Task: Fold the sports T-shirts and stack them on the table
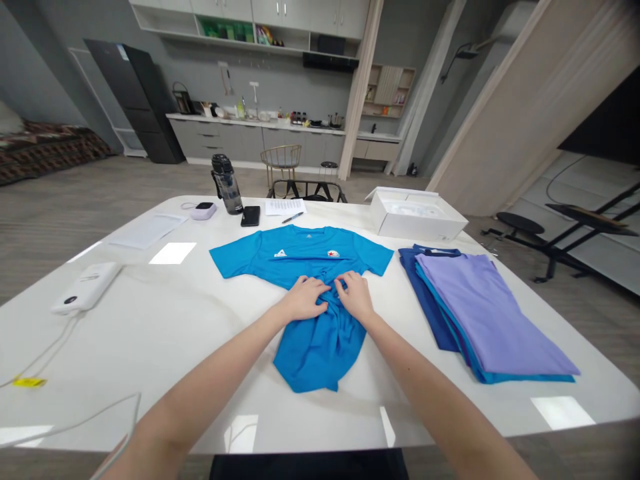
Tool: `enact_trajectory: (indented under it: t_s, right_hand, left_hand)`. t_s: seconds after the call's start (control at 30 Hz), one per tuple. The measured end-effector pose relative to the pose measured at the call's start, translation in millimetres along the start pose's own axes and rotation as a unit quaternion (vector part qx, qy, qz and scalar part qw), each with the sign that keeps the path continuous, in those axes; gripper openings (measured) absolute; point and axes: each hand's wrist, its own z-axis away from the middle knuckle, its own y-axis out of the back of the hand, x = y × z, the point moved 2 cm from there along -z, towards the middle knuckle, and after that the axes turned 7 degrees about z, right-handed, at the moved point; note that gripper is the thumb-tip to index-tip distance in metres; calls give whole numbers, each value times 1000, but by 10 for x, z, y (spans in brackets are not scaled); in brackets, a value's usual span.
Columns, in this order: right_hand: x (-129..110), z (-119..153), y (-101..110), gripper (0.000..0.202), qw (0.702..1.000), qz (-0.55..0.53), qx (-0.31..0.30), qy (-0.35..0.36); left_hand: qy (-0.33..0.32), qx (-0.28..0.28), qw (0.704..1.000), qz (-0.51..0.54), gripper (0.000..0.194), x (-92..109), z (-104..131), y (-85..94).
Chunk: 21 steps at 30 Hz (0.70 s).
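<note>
White and glossy, the table [150, 333] runs from the near edge outward, a pale cable [100, 420] trailing over its left corner. Just beyond lies the blue T-shirt [320, 357], spread front up at the middle of the table, its hem toward the person and its collar away. Both bare hands work at its midsection: the left hand [306, 299] and the right hand [356, 295] each have bent fingers closed on pinched cloth, close together, and creases fan out from between them.

To the right, near the shirt but apart from it, sits a stack of folded garments, a lilac one [490, 313] on top, with blue and navy beneath. Over on the left rests a white device [87, 288] with a cable attached.

Past the collar come a black phone [251, 216], a pen [293, 217], a printed sheet [285, 207], a dark bottle [229, 190] and an open white box [420, 227]. Farther off stand a gold-framed chair [281, 157], grey kitchen cabinets [240, 141] and a dark fridge [135, 100].
</note>
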Motion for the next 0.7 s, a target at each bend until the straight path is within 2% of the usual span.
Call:
enact_trajectory:
  t_s: [0.1,0.27,0.37,0.47,0.53,0.57,0.67,0.7]
  right_hand:
    - [43,147,145,29,999,-2,-49,-1]
    - [35,538,382,26,986,-30,-144,73]
    - [-80,726,518,13,980,-41,-158,117]
    - [-305,842,658,9,969,-127,-175,122]
    - [-512,912,735,12,939,-227,-227,121]
    - [-627,952,762,16,916,-276,-265,124]
    - [-940,1080,773,33,819,-397,-394,126]
    - [-1008,1110,750,36,794,-427,-419,113]
  left_hand:
    - [5,9,1000,-27,44,122,73,-56]
    - [18,14,1000,-20,26,213,159,-46]
    - [22,40,999,11,21,255,282,35]
    - [3,46,997,57,22,261,485,143]
    - [1,19,996,91,21,235,665,226]
    - [9,0,995,104,20,217,765,272]
    - [53,-43,992,110,19,193,1064,400]
    - [70,-46,991,101,20,208,1150,428]
